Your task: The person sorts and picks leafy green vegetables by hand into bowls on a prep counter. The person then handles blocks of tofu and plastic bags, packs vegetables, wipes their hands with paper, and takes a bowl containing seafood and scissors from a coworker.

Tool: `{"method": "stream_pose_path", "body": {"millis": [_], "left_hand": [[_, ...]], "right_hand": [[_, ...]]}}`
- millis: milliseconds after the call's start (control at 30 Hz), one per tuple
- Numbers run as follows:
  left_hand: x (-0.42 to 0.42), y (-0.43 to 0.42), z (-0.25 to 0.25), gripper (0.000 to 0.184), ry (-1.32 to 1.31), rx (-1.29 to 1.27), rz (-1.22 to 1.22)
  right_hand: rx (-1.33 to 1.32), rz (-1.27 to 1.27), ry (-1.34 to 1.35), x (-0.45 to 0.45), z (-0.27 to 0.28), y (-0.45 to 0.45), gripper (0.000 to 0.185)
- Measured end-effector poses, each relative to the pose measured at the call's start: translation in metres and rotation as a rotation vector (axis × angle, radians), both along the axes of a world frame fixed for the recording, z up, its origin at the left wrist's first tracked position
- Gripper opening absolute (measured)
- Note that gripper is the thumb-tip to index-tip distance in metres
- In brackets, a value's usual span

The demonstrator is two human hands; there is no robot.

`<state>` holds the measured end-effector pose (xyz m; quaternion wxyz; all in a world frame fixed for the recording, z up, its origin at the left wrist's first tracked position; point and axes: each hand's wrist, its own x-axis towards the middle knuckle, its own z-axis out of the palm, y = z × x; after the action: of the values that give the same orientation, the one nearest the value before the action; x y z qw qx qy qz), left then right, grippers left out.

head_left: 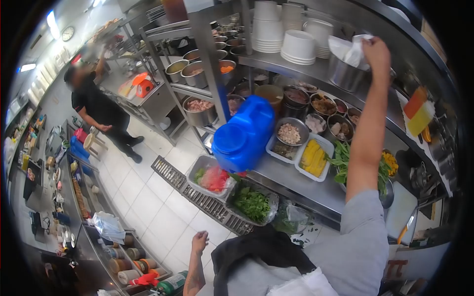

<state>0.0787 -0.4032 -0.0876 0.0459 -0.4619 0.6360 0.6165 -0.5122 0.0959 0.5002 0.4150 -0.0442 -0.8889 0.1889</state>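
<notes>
My right hand is raised to the upper steel shelf, its fingers closed on a white cloth or paper that sticks out of a steel pot. Stacks of white bowls stand just left of that pot. Low beside my body hangs my left hand, over the tiled floor, with its fingers curled; whether it holds anything is too small to tell. Below my right arm lie leafy greens and a tray of yellow food.
A big blue jug stands at the counter's left end. Bins of greens and red produce sit low by a floor grate. Another person in black stands at the left. A cutting board lies at the right.
</notes>
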Motion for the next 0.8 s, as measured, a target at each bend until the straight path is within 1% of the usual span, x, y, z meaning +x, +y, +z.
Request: {"method": "stream_pose_path", "body": {"millis": [33,67,100,133,167,200,233,267,300,333,367,400,433,467,500,533,567,600,633,667,700,733,767,800], "left_hand": [[-0.021,-0.012,0.016,0.037,0.076,-0.114,-0.051],[-0.046,-0.023,0.037,0.037,0.151,-0.226,-0.100],[-0.079,-0.026,0.091,0.039,0.229,-0.423,-0.181],[-0.109,-0.032,0.133,0.042,0.430,-0.480,-0.231],[-0.134,-0.031,0.188,0.046,0.548,-0.405,-0.242],[-0.156,-0.028,0.237,0.052,0.744,-0.381,-0.248],[-0.171,-0.029,0.279,0.055,0.941,-0.429,-0.315],[-0.183,-0.032,0.316,0.055,1.116,-0.601,-0.332],[-0.196,-0.035,0.343,0.056,1.296,-0.775,-0.345],[-0.212,-0.038,0.360,0.055,1.416,-0.841,-0.307],[-0.221,-0.040,0.368,0.055,1.537,-0.909,-0.263],[-0.232,-0.038,0.348,0.053,1.511,-0.673,-0.108],[-0.243,-0.047,0.319,0.051,1.466,-0.436,0.036],[-0.241,-0.067,0.302,0.037,1.236,-0.309,0.097],[-0.238,-0.089,0.260,0.033,1.152,-0.184,0.137],[-0.238,-0.114,0.209,0.031,1.079,-0.067,0.177],[-0.234,-0.128,0.163,0.030,0.946,0.068,0.258],[-0.224,-0.136,0.136,0.037,0.827,0.310,0.341],[-0.219,-0.146,0.108,0.037,0.828,0.301,0.347],[-0.216,-0.158,0.082,0.042,0.714,0.562,0.351],[-0.210,-0.171,0.069,0.047,0.589,0.820,0.354],[-0.204,-0.188,0.069,0.047,0.600,0.809,0.361],[-0.198,-0.204,0.074,0.050,0.605,0.891,0.290],[-0.194,-0.215,0.079,0.054,0.610,0.975,0.216]], "right_hand": [[-0.027,0.014,0.094,0.005,0.004,-0.002,0.047],[-0.050,0.069,0.110,0.025,0.011,-0.016,0.047],[-0.071,0.124,0.122,0.056,0.014,-0.034,0.047],[-0.111,0.243,0.103,0.093,0.011,-0.063,0.042],[-0.151,0.361,0.089,0.133,0.006,-0.100,0.038],[-0.215,0.580,0.048,0.170,-0.006,-0.142,0.032],[-0.283,0.796,0.004,0.205,-0.023,-0.186,0.026],[-0.438,1.017,-0.117,0.235,-0.046,-0.234,0.021],[-0.396,1.206,-0.282,0.248,-0.073,-0.268,0.018],[-0.242,1.236,-0.387,0.261,-0.100,-0.312,0.015],[-0.403,1.395,-0.627,0.272,-0.139,-0.366,0.013],[-0.537,1.597,-0.773,0.273,-0.194,-0.422,0.014],[-1.289,1.611,-1.004,0.290,-0.248,-0.476,0.016],[-1.293,1.491,-0.902,0.294,-0.301,-0.507,0.018],[-1.292,1.372,-0.802,0.301,-0.338,-0.530,0.019],[-0.937,1.301,-0.777,0.312,-0.352,-0.542,0.019],[-0.595,1.207,-0.742,0.324,-0.367,-0.549,0.019],[-0.308,1.173,-0.800,0.330,-0.397,-0.554,0.020],[-0.016,1.131,-0.835,0.332,-0.420,-0.557,0.022],[0.214,1.155,-0.828,0.342,-0.427,-0.558,0.024],[0.446,1.170,-0.815,0.351,-0.432,-0.560,0.026],[0.550,1.216,-0.676,0.365,-0.404,-0.559,0.030],[0.551,1.228,-0.664,0.368,-0.402,-0.567,0.030],[0.536,1.155,-0.618,0.369,-0.400,-0.574,0.028]]}}
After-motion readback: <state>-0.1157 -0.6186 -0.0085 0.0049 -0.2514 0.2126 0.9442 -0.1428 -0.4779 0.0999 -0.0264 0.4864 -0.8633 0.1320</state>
